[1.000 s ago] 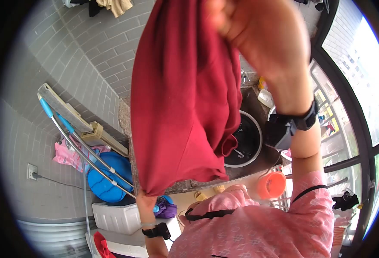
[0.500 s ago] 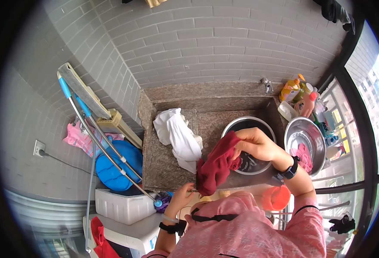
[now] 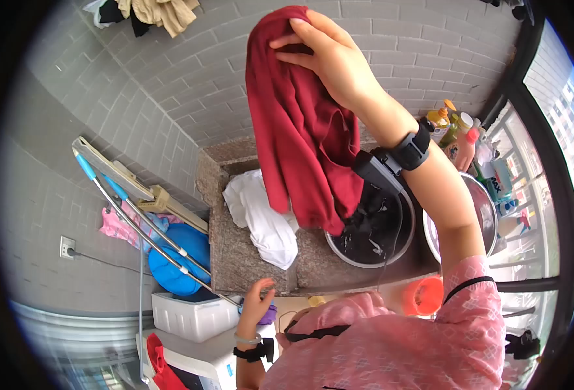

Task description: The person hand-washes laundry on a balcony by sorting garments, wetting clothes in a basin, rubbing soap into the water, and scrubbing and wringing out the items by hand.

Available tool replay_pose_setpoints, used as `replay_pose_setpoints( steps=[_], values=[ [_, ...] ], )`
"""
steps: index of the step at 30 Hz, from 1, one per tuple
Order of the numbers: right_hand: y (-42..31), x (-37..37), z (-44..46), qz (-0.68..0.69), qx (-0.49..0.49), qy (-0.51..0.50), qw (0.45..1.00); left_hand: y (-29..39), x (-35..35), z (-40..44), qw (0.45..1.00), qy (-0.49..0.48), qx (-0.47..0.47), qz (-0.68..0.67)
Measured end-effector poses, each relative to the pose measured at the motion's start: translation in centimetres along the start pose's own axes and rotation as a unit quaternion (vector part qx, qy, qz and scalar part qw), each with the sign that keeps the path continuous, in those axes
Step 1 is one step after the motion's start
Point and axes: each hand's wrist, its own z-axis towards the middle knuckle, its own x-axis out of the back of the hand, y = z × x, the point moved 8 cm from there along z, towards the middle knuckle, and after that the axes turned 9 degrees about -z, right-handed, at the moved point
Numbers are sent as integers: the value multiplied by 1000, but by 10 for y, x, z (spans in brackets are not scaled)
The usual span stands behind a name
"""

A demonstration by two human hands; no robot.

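Observation:
High in front of the wall, my right hand [image 3: 329, 62] grips the top of a dark red garment [image 3: 300, 143], which hangs down in long folds over the sink. Its lower end covers part of a metal basin [image 3: 371, 263] of dark water. A crumpled white garment [image 3: 264, 221] lies on the left side of the stone sink [image 3: 244, 276], partly behind the red cloth. My left hand [image 3: 257, 300] is low at the sink's front edge, fingers apart and holding nothing.
A second metal basin [image 3: 492, 240] stands right of the sink, beside bottles [image 3: 466, 149]. To the left are a mop with a metal pole [image 3: 163, 253], a blue tub [image 3: 186, 260] and a white foam box [image 3: 189, 316]. An orange-red bucket [image 3: 423, 296] is below the sink front.
My right hand has lifted the dark red garment up and forward from above the sink front, and the cloth has opened out into a long hang. My left hand has shifted slightly left.

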Motion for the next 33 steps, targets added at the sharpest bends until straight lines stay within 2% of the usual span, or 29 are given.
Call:
replay_pose_setpoints(
  steps=[4,7,9,11,13,15,16,17,19,20,21,23,24,26,27,29,30,31,33],
  values=[
    [34,17,4,-20,-20,-28,999,12,-2,-8,1000,25,3,15],
    [94,42,-6,-36,-95,-17,995,0,1,-11,999,37,25,-7],
    [155,57,-28,-133,-242,-76,958,-2,7,-11,999,42,28,12],
    [212,78,-56,-347,-256,-187,882,3,14,-4,998,35,25,39],
    [242,105,-97,-479,-200,-128,845,6,24,12,998,49,25,30],
    [257,123,-144,-411,-224,-81,880,0,35,32,998,56,25,20],
    [249,121,-168,-313,-299,-51,900,-14,39,48,996,64,24,-53],
    [234,114,-196,-212,-369,-17,905,-28,44,67,989,68,21,-127],
    [211,108,-247,-113,-405,48,906,-55,53,109,979,94,53,-172],
    [199,101,-269,-95,-420,64,900,-78,55,128,965,123,89,-216],
    [187,94,-289,-76,-435,79,894,-104,51,152,964,120,88,-223],
    [168,79,-328,-51,-469,108,875,-155,59,196,976,210,55,-35],
    [161,72,-342,-54,-482,118,866,-168,58,213,976,205,54,-40],
    [145,58,-360,-50,-493,156,855,-208,44,236,966,86,199,142],
    [139,54,-366,-56,-495,163,852,-215,41,240,967,76,198,139],
    [129,54,-372,-68,-478,205,851,-217,32,250,988,90,125,-20],
    [126,54,-373,-49,-458,226,858,-215,26,249,969,103,128,-184],
    [125,53,-375,-53,-458,235,855,-180,26,240,924,100,147,-339],
    [125,51,-371,-43,-441,265,857,-129,45,228,888,109,131,-427]
  ],
)
